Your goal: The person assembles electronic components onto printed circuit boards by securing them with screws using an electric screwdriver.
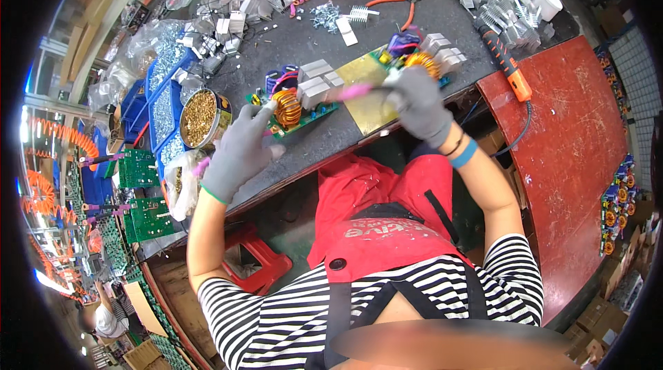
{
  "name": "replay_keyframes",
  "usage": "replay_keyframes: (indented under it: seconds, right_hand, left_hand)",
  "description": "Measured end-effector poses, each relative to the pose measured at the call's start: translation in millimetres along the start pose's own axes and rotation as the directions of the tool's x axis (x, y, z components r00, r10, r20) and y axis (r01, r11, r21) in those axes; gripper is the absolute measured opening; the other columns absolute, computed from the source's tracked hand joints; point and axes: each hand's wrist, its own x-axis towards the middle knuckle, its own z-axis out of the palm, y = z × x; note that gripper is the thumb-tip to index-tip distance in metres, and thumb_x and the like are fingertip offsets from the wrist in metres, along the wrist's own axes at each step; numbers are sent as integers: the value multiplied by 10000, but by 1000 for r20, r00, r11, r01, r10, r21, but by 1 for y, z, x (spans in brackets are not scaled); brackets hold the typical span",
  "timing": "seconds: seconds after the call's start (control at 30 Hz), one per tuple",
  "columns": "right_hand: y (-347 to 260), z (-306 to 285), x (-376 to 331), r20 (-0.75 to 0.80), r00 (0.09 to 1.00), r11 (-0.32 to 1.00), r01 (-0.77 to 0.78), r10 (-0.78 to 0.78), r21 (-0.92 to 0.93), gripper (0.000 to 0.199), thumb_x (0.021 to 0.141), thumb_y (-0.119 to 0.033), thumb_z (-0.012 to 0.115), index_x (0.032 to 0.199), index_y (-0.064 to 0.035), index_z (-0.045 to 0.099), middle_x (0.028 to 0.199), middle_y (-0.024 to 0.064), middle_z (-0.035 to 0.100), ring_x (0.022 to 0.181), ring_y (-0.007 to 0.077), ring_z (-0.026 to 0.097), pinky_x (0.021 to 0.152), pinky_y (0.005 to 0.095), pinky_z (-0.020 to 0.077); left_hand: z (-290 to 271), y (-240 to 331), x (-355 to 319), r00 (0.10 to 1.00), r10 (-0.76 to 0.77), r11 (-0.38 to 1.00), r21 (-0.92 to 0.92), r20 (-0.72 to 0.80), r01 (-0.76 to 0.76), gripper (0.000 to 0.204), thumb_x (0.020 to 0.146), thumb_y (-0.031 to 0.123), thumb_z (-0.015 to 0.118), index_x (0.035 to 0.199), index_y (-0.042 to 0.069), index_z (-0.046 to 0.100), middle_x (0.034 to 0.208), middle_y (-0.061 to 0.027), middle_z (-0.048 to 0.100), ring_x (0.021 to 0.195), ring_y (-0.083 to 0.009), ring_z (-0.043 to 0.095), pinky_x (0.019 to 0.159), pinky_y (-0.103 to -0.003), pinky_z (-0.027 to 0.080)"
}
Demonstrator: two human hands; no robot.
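Grey knit-gloved hands: left hand (238, 152) rests open-fingered on a green circuit board (293, 116), right hand (414, 102) grips a pink-handled tool (359, 91).

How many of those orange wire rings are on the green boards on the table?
2. One copper coil sits on the green board beside the left hand. The other coil sits on the board behind the right hand. More may be hidden.
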Motion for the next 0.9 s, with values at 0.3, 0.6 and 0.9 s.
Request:
replay_keyframes:
  seconds: [0.3,0.6,0.9]
  right_hand:
    - [71,-104,116,191,946,848,-320,262,422,170,902,-111,510,887,8,631,666,31,561,679,92,546,627,272,467]
    - [-12,27,157,895,433,988,-55,-109,147,533,969,-462,427,804,3,630,685,200,597,633,369,556,643,451,450]
    - [-32,109,155,945,314,994,75,-97,78,369,932,-364,462,838,-78,676,807,201,659,774,401,635,702,484,495]
  left_hand:
    - [-75,30,75,979,188,980,47,82,-192,355,878,356,609,852,6,662,706,-168,631,628,-285,645,602,-392,503]
    - [1,-108,37,902,-261,699,-577,345,423,365,890,335,663,711,17,648,571,25,509,467,-45,417,429,-234,294]
    - [29,-141,33,909,-253,802,-453,332,389,434,869,419,666,768,-3,678,565,5,535,491,-70,454,463,-272,345]
